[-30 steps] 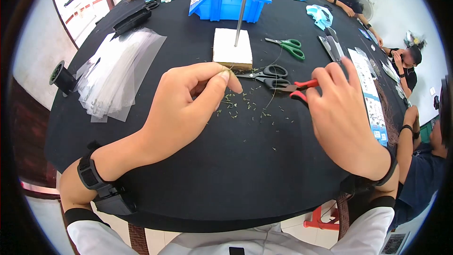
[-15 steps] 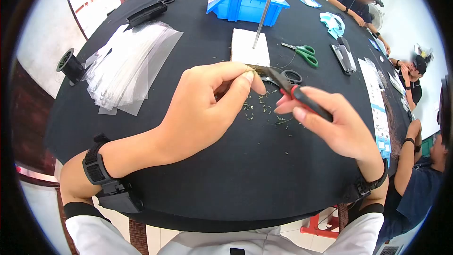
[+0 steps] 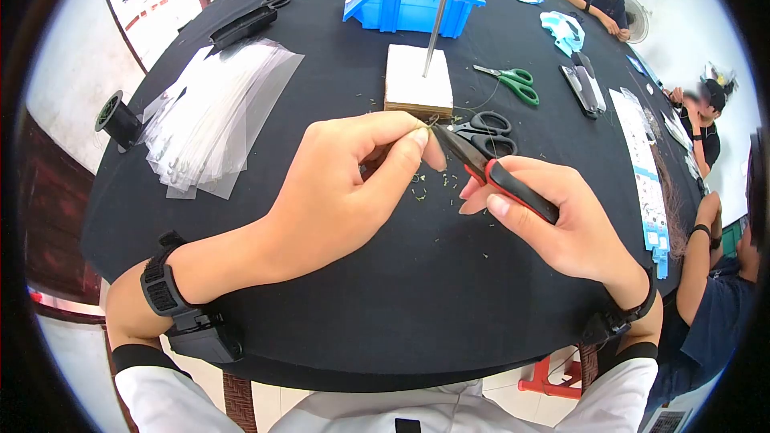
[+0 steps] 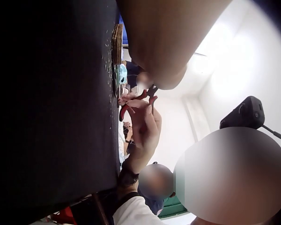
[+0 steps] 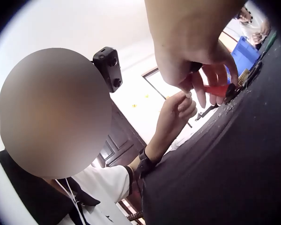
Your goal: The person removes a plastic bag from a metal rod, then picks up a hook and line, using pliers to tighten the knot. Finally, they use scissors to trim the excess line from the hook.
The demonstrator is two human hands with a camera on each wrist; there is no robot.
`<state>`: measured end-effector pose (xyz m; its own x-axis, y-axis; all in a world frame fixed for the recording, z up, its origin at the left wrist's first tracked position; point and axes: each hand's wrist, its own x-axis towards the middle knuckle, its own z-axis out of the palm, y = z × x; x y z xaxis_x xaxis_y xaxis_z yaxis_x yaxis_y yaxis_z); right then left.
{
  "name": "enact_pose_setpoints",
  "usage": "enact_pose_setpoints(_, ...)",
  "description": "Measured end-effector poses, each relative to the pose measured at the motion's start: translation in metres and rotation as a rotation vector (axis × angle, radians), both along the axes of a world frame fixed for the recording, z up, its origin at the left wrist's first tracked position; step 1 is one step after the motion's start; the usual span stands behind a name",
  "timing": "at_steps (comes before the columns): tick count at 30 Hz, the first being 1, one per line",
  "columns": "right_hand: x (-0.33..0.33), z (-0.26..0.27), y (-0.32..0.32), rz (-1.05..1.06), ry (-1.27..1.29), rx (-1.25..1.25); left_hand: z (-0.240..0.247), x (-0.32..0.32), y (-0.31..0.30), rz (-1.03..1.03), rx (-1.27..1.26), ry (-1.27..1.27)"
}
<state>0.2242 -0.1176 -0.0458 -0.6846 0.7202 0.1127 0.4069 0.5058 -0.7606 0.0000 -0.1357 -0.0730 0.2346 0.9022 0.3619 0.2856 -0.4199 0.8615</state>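
My left hand pinches a tiny greenish strand between thumb and forefinger, in front of a white-topped block; it is too small to make out clearly. In my right hand are pliers with red and black handles, their dark tips close beside the left fingertips. The left wrist view shows the pliers' red handles spread apart in the right hand. Black-handled scissors lie just behind the pliers, and small green clippings are scattered below the hands.
A metal rod rises from the block, before a blue bin. Green-handled scissors and a stapler lie to the right. At left are clear plastic sleeves and a black spool. Other people sit along the right side.
My right hand, empty with the pliers lying beside it a second ago, has picked them up and brought their tips to the left fingertips. The left hand keeps its pinch.
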Motion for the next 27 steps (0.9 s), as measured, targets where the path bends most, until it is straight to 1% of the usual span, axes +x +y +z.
enact_pose_setpoints(5,-0.002,-0.007,0.001,-0.009,0.066,0.165,0.001,0.0,0.0,-0.023,-0.004,0.033)
enact_pose_setpoints(8,-0.001,-0.007,0.003,-0.003,0.034,0.196,0.0,-0.001,0.0,-0.036,-0.013,0.038)
enact_pose_setpoints(11,-0.001,-0.009,0.002,-0.014,0.084,0.177,0.0,0.0,0.001,-0.049,-0.043,0.035)
enact_pose_setpoints(16,0.0,-0.007,0.0,-0.031,0.071,0.151,0.004,-0.001,0.0,-0.047,-0.1,0.051)
enact_pose_setpoints(19,0.002,-0.004,-0.002,-0.057,0.046,0.121,-0.002,-0.002,0.004,-0.028,-0.052,-0.038)
enact_pose_setpoints(22,0.004,-0.004,-0.002,-0.06,0.053,0.11,0.0,-0.004,0.01,-0.095,-0.043,-0.1)
enact_pose_setpoints(27,0.006,-0.003,-0.001,-0.042,0.037,0.096,0.001,-0.009,0.016,-0.124,-0.046,-0.062)
